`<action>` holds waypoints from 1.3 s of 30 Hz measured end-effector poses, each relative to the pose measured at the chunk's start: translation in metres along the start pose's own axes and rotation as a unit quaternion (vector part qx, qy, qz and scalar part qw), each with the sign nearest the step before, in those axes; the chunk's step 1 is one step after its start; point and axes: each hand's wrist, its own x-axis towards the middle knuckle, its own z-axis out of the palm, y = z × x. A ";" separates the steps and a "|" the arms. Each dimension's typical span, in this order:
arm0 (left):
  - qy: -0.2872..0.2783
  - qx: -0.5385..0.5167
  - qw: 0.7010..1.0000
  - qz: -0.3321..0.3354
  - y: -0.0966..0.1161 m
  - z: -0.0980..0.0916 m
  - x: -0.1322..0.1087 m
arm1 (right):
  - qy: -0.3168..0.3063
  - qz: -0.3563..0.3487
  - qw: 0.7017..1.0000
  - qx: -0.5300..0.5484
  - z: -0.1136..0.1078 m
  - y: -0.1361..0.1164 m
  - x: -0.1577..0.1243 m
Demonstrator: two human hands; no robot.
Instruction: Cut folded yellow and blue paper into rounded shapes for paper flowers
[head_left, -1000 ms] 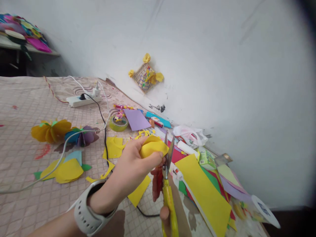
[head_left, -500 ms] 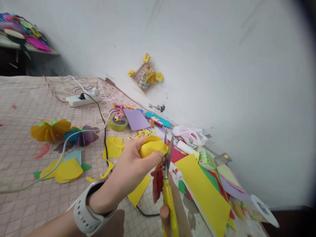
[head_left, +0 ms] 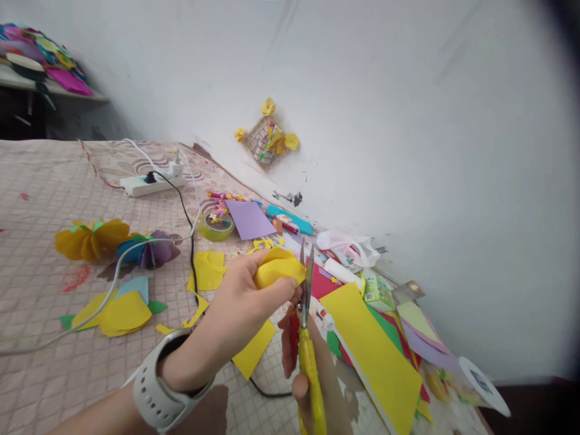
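My left hand (head_left: 235, 308), with a white watch on the wrist, pinches a folded piece of yellow paper (head_left: 277, 269) in front of me. My right hand (head_left: 294, 362) grips yellow-handled scissors (head_left: 307, 338), blades pointing up and almost closed at the paper's right edge. Only part of the right hand shows, below the scissors. A yellow offcut (head_left: 255, 348) lies on the mat under my hands.
Coloured paper sheets (head_left: 376, 356) are stacked to the right along the white wall. Paper flowers (head_left: 111, 241), yellow scraps (head_left: 120, 311), a tape roll (head_left: 217, 226), a purple sheet (head_left: 250, 219), a power strip (head_left: 151, 183) and trailing cables (head_left: 113, 278) lie on the patterned mat.
The scissor blades have closed from a narrow V to nearly together at the yellow paper's edge. Both hands stay in about the same place.
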 end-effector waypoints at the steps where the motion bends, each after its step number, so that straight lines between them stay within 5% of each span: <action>1: -0.002 -0.002 1.000 -0.002 -0.001 0.000 0.000 | 0.003 0.003 1.000 0.011 0.001 0.002 0.000; 9: -0.010 -0.013 1.000 0.011 -0.001 -0.002 0.002 | 0.014 0.032 0.998 0.050 -0.002 -0.001 -0.001; 18: 0.003 0.036 0.999 0.028 -0.001 -0.004 0.002 | -0.058 -0.016 0.998 0.024 -0.049 -0.007 0.006; 23: -0.070 0.074 0.995 -0.025 -0.006 0.006 0.000 | 0.076 -0.042 0.984 0.153 -0.047 0.001 0.011; 29: -0.180 0.141 0.971 -0.064 -0.027 0.021 0.000 | 0.130 -0.026 0.978 0.159 -0.040 -0.010 0.009; 39: -0.196 0.233 0.949 -0.082 -0.037 0.013 0.009 | 0.192 -0.006 0.980 0.057 -0.051 0.002 0.006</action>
